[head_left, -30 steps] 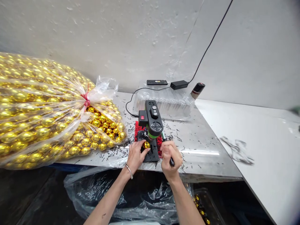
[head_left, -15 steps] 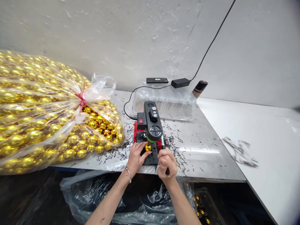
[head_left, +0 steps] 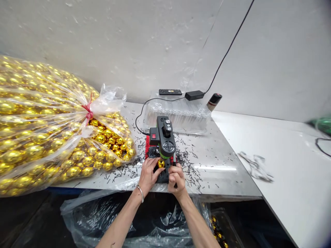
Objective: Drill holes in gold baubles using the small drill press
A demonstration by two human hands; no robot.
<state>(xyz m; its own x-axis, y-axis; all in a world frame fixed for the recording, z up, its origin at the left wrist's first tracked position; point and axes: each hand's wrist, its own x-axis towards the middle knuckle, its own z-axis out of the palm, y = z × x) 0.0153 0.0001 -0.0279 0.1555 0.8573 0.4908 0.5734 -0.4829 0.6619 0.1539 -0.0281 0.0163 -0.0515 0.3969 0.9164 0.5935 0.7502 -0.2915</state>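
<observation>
A small black bench machine, shaped like a mini drill press with a red switch on its left side, stands near the table's front edge. My left hand pinches a shiny gold ball between thumb and fingertips, just under the front of the machine's head. Where the ball meets the machine is hidden from above. My right hand is wrapped round the machine's lever handle, which points down towards me. Beneath the machine is a black base plate, with a red mat showing beside it.
A large clear bag of gold balls, tied with red string, fills the left. Black bits litter the metal table. Behind stand a clear plastic tray, a power adapter and a can. Gloves lie right; plastic sheeting hangs below.
The view has shifted slightly, bringing a green item in at the right edge. The lever handle and my right hand sit slightly nearer the ball. My left hand still holds the ball.
</observation>
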